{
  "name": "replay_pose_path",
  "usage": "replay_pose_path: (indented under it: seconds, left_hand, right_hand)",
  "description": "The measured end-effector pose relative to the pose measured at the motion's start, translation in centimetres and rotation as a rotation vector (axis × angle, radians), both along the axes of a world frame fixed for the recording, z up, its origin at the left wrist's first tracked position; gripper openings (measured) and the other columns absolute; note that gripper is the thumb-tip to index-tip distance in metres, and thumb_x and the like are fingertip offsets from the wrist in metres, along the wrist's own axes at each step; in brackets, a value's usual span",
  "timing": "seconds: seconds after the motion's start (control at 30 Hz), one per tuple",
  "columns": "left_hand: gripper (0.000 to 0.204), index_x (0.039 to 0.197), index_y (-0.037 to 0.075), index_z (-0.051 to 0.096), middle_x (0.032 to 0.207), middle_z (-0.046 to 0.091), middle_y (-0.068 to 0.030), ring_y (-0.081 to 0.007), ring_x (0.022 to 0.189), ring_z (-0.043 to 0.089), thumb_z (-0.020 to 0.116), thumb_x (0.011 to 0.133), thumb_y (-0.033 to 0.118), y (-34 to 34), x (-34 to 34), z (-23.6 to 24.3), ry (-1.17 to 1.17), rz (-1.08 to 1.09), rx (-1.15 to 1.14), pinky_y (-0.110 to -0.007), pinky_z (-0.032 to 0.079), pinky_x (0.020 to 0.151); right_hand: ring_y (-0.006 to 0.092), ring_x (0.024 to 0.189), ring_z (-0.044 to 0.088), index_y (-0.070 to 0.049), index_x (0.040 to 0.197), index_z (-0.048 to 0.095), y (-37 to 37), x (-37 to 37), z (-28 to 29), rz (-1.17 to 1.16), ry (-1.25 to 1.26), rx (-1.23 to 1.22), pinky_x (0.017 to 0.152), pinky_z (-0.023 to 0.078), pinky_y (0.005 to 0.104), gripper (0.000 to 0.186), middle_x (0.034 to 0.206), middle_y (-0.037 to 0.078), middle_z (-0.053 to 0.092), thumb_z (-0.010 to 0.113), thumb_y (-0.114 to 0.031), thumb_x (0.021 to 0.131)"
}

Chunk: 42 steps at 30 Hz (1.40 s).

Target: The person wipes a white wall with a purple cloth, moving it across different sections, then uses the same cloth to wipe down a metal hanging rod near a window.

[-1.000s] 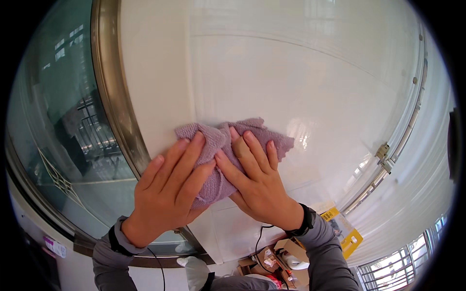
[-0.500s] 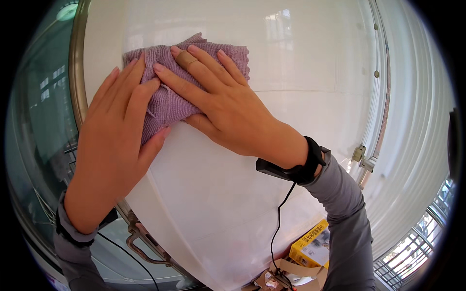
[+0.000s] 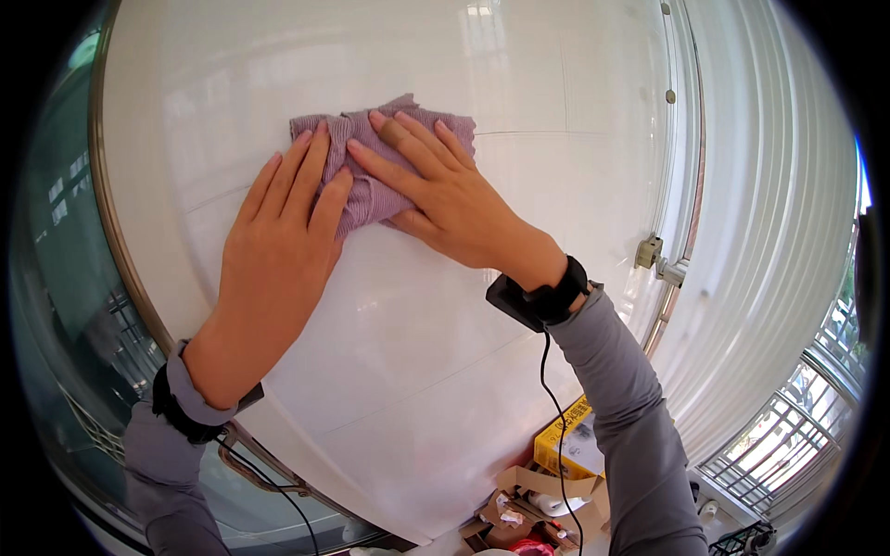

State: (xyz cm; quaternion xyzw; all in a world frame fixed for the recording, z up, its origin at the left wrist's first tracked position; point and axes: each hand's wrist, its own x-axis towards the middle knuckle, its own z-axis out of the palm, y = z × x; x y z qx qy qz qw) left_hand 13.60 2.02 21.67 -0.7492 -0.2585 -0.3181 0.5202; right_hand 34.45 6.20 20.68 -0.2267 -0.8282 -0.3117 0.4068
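Observation:
My left hand (image 3: 269,241) lies flat on a crumpled mauve waffle-weave cloth (image 3: 350,218), pressing it against a glossy white wall panel (image 3: 399,361); its fingers are stretched out. My right hand (image 3: 450,204) is beside it on the same cloth, fingers spread, with a tan band round one finger. The cloth's top and right edges show past my fingertips; what lies under my palms is hidden. Each wrist has a black strap with a cable hanging from it.
At the left is a glass door (image 3: 69,269) with a metal frame and handle. At the right are a rail with a latch fitting (image 3: 649,252), a sheer white curtain (image 3: 732,259) and a barred window. Below sit a yellow box (image 3: 575,440) and open cardboard boxes (image 3: 510,519).
Both hands and the cloth rose high on the white panel from one second ago to half a second ago, then shifted slightly right in view, the view moving too.

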Motion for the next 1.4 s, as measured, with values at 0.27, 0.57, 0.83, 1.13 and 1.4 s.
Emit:
replay_pose_path:
  seconds: [0.27,0.57,0.83,1.13,1.4]
  left_hand:
    - [0.038,0.111,-0.004,0.05,0.132,0.043,-0.0266,-0.0381,0.124,0.042,0.059,0.075,0.004,-0.7,-0.2,-1.4,0.097,-0.057,-0.114,-0.045,0.036,0.103]
    - [0.035,0.116,-0.002,0.05,0.137,0.04,-0.0276,-0.0407,0.128,0.039,0.054,0.082,0.003,-1.7,5.0,-18.9,-0.346,-0.123,-0.355,-0.05,0.034,0.103]
    - [0.053,0.134,0.002,0.039,0.143,0.036,-0.0196,-0.0347,0.133,0.033,0.052,0.082,0.001,3.8,10.6,-9.5,-0.405,-0.341,-0.253,-0.046,0.027,0.108]
    - [0.05,0.135,0.005,0.043,0.142,0.041,-0.0119,-0.0231,0.132,0.038,0.05,0.086,0.01,4.0,15.2,-23.6,-0.274,-0.335,-0.455,-0.039,0.03,0.107]
    - [0.053,0.135,0.003,0.041,0.142,0.04,-0.0091,-0.0213,0.133,0.035,0.052,0.083,0.013,7.0,22.7,-13.9,-0.202,-0.385,-0.204,-0.034,0.024,0.111]
  right_hand:
    - [0.0309,0.138,0.023,-0.023,0.143,0.035,-0.2,-1.0,-4.7,-0.032,0.181,-0.013,0.111,0.015,0.0509,0.062,0.151,0.011,0.024,0.057,-0.019,0.085]
    - [0.0337,0.134,0.03,-0.023,0.136,0.047,-1.0,-2.7,-22.5,-0.156,0.485,-0.137,0.107,0.017,0.0538,0.057,0.147,0.015,0.031,0.061,-0.026,0.08]
    - [0.0345,0.138,0.022,-0.017,0.142,0.038,1.2,0.9,-12.0,-0.142,0.664,-0.069,0.111,0.009,0.0517,0.069,0.15,0.015,0.025,0.053,-0.009,0.074]
    - [0.0421,0.139,0.016,-0.003,0.143,0.03,3.0,3.1,-29.3,-0.329,0.902,-0.096,0.109,0.006,0.057,0.057,0.15,0.023,0.019,0.045,-0.025,0.092]
    - [0.0371,0.139,0.016,-0.009,0.145,0.029,4.4,12.8,-18.5,-0.249,0.816,-0.075,0.11,0.008,0.0519,0.06,0.151,0.019,0.02,0.048,-0.027,0.091]
